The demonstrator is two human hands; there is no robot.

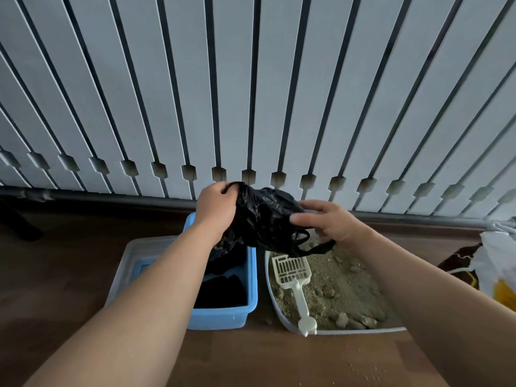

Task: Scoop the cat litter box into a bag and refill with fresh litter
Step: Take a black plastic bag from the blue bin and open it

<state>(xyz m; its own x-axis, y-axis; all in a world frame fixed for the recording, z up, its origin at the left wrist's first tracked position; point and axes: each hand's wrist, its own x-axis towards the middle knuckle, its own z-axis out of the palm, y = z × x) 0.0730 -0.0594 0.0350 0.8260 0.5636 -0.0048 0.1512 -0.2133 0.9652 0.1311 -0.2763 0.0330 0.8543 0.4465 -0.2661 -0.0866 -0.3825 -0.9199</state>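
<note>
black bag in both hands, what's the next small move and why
Probably pull the black bag open at its mouth. It is crumpled between the left hand and the right hand, so nothing could be dropped into it yet. The white scoop lies untouched on the clumped litter in the litter box just below, ready once the bag is open.

Glossy crinkled plastic bag (265,216); matt plastic scoop (293,277); grainy litter (343,286); wood floor (69,275)

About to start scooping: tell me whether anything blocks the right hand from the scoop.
The black bag, held by left hand and right hand, hangs above the scoop in the litter box; otherwise nothing visible.
</note>
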